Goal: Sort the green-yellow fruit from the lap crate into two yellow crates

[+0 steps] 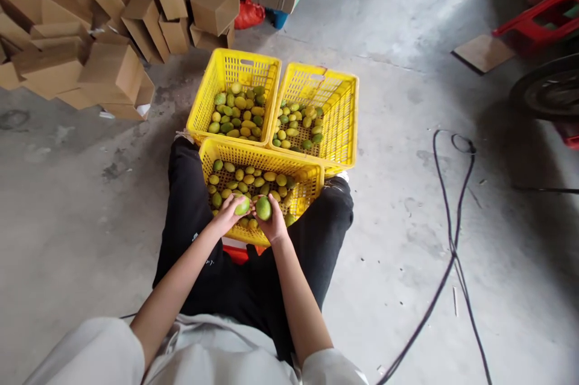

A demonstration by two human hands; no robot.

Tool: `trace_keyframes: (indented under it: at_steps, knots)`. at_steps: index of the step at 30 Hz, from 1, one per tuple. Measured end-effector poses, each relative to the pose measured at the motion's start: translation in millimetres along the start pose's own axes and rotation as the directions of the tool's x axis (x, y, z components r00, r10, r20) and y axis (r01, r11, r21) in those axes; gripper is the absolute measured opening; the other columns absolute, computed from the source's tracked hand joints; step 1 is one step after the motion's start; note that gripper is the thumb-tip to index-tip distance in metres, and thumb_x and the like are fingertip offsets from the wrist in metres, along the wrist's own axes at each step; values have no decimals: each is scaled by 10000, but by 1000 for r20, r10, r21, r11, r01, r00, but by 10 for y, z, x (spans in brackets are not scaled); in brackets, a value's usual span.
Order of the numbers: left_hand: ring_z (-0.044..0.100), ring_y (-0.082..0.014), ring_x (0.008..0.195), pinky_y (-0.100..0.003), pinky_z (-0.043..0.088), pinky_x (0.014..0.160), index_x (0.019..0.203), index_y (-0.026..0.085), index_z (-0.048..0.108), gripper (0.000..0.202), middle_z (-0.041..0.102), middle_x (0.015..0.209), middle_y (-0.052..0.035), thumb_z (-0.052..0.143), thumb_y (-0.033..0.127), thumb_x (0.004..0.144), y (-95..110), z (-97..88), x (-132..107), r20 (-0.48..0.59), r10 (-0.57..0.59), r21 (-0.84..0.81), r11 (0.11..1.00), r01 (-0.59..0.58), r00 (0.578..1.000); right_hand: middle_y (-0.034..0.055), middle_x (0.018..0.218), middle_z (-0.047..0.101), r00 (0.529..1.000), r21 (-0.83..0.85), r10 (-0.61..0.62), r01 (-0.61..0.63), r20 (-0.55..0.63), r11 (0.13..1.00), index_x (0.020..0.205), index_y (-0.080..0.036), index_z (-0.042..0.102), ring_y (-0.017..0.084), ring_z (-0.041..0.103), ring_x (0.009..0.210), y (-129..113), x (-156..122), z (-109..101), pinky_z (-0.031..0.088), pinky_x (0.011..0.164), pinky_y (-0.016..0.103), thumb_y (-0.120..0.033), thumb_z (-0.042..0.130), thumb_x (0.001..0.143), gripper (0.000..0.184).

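Observation:
Three yellow plastic crates hold green-yellow fruits. The nearest crate (312, 175) stands between my knees. My left hand (227, 213) is closed round a green fruit (243, 206) over that crate. My right hand (272, 225) grips another green fruit (263, 208) right beside it. The two fruits nearly touch. Several loose fruits (253, 178) lie on the crate's floor beyond my hands. Behind it stand the far left crate (205, 101) and the far right crate (346, 119), each partly filled with the same fruit.
A heap of brown cardboard boxes (90, 29) fills the upper left. A black cable (452, 240) runs across the concrete floor on the right. Red frames (538, 20) and a wheel (549, 92) stand at the upper right. A red bag (249, 12) lies behind the crates.

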State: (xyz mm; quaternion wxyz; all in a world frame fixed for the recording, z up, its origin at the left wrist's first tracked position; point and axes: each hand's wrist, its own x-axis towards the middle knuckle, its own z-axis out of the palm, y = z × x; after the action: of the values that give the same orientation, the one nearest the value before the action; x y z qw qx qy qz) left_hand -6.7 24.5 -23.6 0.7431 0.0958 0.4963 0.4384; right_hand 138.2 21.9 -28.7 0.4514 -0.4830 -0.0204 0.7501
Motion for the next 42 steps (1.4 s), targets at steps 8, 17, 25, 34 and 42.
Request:
trace_keyframes:
  at_steps: [8, 17, 25, 34, 42]
  knots:
    - [717, -265, 919, -332, 592, 714, 929, 168, 675, 406, 692, 869, -90, 828, 529, 825, 46, 71, 15, -91, -106, -19, 994, 105, 990, -10, 777, 664, 997, -10, -57, 57, -60, 998, 844, -240, 605, 155, 641, 706, 37, 34, 8, 557, 673, 264, -459, 756, 771, 277]
    - [663, -132, 784, -234, 522, 666, 979, 179, 686, 307, 658, 920, -8, 883, 301, 778, 34, 33, 11, -6, 10, -6, 1000, -10, 1000, 18, 793, 661, 988, 38, -24, 30, -153, 999, 886, -248, 611, 183, 674, 769, 51, 104, -117, 613, 715, 308, -559, 646, 872, 314]
    - [650, -138, 796, -251, 486, 689, 918, 185, 616, 321, 681, 887, -11, 873, 158, 729, -21, -16, 83, -155, -22, -62, 998, 13, 988, -48, 801, 643, 974, 175, -59, 99, -220, 980, 860, -249, 598, 116, 641, 726, 70, 112, -62, 608, 751, 240, -280, 734, 816, 146]
    - [683, -180, 1021, -345, 526, 978, 1098, 236, 641, 385, 694, 1063, -26, 790, 157, 751, 33, -33, 56, -54, 12, -173, 985, -21, 998, -5, 860, 738, 986, 196, 66, -35, -153, 980, 904, -234, 638, 161, 700, 779, 24, 82, -81, 620, 755, 308, -326, 602, 933, 103]
    - [675, -163, 882, -355, 552, 848, 992, 211, 644, 422, 686, 1014, -2, 853, 161, 628, 40, 1, 5, 8, 39, -105, 994, -38, 999, -20, 649, 659, 969, 258, 111, -51, -222, 965, 736, -198, 627, 111, 639, 581, 18, 80, -21, 553, 577, 204, -238, 602, 929, 199]
